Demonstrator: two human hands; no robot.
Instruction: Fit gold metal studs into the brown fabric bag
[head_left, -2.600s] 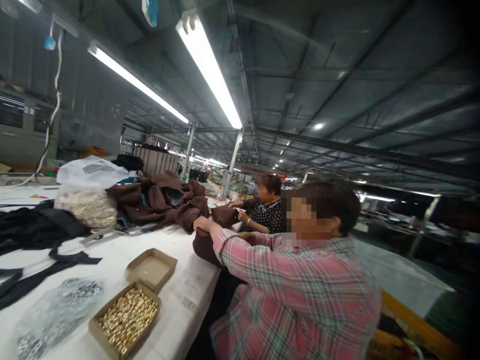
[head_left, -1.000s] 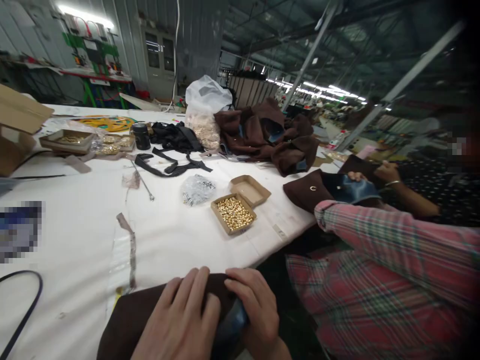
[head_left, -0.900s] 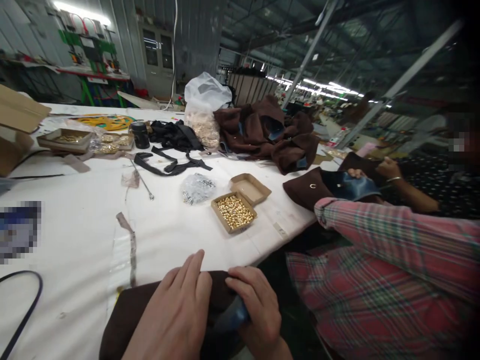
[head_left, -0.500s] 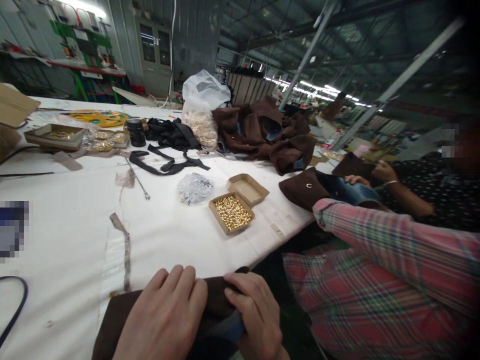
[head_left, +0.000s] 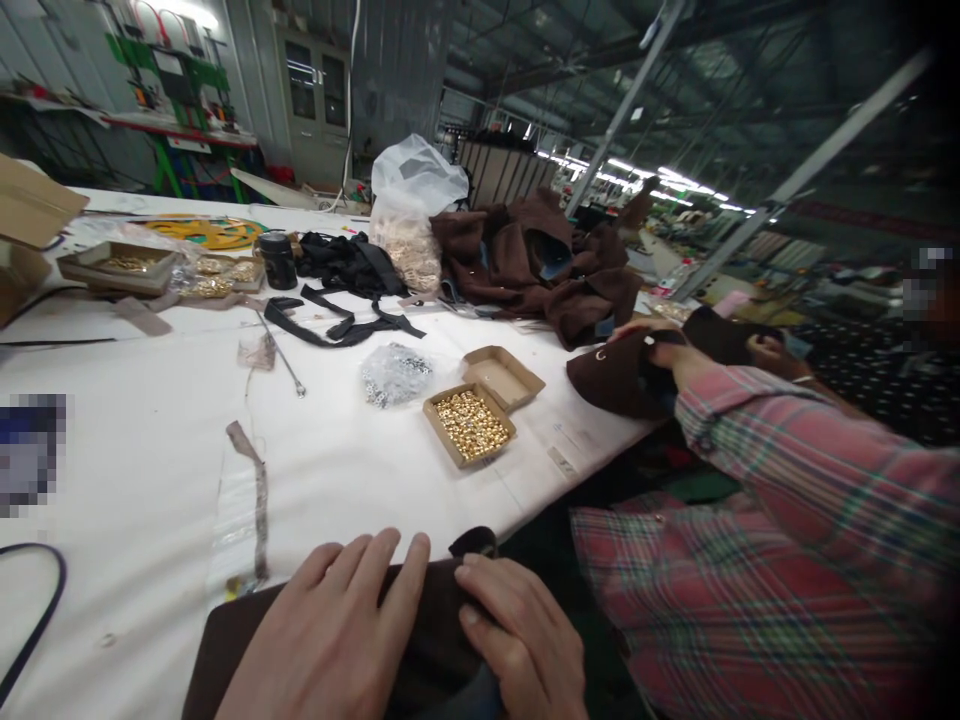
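Note:
A dark brown fabric piece (head_left: 225,650) lies at the near edge of the white table (head_left: 150,480). My left hand (head_left: 330,630) rests flat on it with fingers stretched out. My right hand (head_left: 525,640) curls its fingers over the piece's right edge, gripping the fabric. A small cardboard box of gold metal fittings (head_left: 469,425) sits further out, beside its empty lid (head_left: 504,377) and a clear bag of silver fittings (head_left: 394,373).
A person in a plaid shirt (head_left: 765,540) sits at my right, handling a brown fabric piece (head_left: 611,375); another person sits beyond. A brown garment heap (head_left: 540,265), black straps (head_left: 341,275), a white bag (head_left: 412,180), trays of fittings (head_left: 120,265) and a cardboard box (head_left: 26,230) crowd the table's far side.
The view dropped from the ceiling to the table. My left fingers have stretched out flat over the brown piece. The person in plaid lifted their brown piece and reached further over it.

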